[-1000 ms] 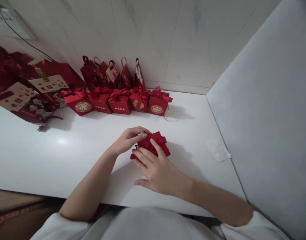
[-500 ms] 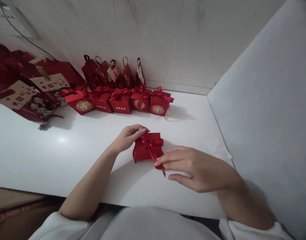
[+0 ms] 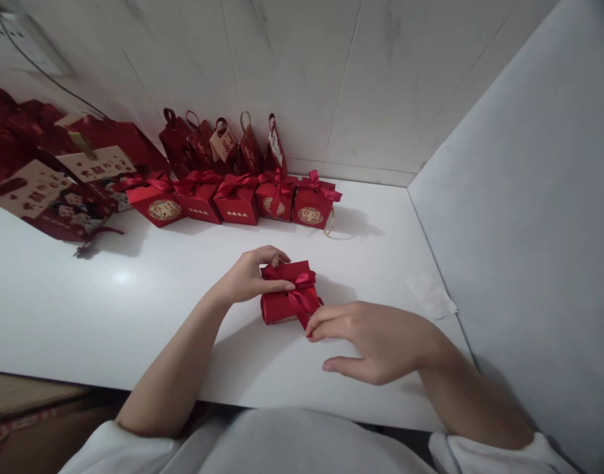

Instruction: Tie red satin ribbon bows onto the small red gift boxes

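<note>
A small red gift box [image 3: 278,304], tied with a shiny red ribbon bow [image 3: 304,299], rests on the white table in front of me. My left hand [image 3: 252,273] grips its left side, with the thumb pressed on top by the bow's knot and the fingertips bent over the far edge. At the near right corner, the fingertips of my right hand [image 3: 375,339] touch a hanging ribbon tail. That hand's thumb is apart from its fingers, below them. My fingers partly cover the tail's end.
Several red boxes with bows [image 3: 236,205] stand in a row behind, with small loop-handled boxes [image 3: 249,151] against the tiled wall. Larger red gift boxes [image 3: 49,204] crowd the left. A whitish, thin scrap [image 3: 433,296] lies near the right panel [image 3: 519,197].
My left thumb has moved from the box's far left corner onto its top by the knot. The box has turned slightly, and my right hand has shifted a little left and down.
</note>
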A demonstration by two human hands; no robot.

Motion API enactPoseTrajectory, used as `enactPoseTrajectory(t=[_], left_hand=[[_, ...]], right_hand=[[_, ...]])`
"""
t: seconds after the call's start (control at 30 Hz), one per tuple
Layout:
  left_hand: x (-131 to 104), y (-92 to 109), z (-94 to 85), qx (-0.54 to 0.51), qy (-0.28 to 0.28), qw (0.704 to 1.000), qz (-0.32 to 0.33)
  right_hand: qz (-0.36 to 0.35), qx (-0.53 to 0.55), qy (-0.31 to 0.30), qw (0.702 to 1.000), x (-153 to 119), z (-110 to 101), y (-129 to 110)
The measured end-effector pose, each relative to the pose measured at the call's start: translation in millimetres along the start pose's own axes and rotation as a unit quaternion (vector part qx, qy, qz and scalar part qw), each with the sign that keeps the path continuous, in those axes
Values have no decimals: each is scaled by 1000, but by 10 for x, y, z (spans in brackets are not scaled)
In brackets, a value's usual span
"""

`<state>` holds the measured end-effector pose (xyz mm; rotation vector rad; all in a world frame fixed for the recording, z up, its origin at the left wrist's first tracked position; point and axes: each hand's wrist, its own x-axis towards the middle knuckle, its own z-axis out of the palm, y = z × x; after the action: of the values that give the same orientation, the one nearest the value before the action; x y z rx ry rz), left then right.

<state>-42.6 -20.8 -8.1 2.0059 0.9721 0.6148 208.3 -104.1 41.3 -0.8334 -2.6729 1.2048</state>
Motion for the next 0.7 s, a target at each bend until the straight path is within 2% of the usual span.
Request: enactPoseTrajectory(t=[0.17,0.23,0.27,0.33,0.4,0.47,0.53,0.7], left_hand=[[-2,-17,9,38,5,999,-6],[-6,-5,8,29,0,999,-15],[-9,6,2,16,-6,1000,-19],[-18,32,-23,-15,-30,999,-13],[-28,53,-63,-35,-55,998,8],[-37,58,-100,-41,-66,997,19],[-43,50,-115,-45,-60,997,11],[-48,31,-47,-36,-29,999,-1]], right_hand=[[-20,28,-55,998,-42,-17,44],[-17,51,-47,997,-64,-86,56],[-3,69,-18,997,-66,-128,67],[37,110,82,990,-38,-204,110],[75,143,198,967,38,-239,194],[99,153,269,946,142,-225,309],[111,161,280,940,242,-180,426],[122,195,234,945,349,-78,556]])
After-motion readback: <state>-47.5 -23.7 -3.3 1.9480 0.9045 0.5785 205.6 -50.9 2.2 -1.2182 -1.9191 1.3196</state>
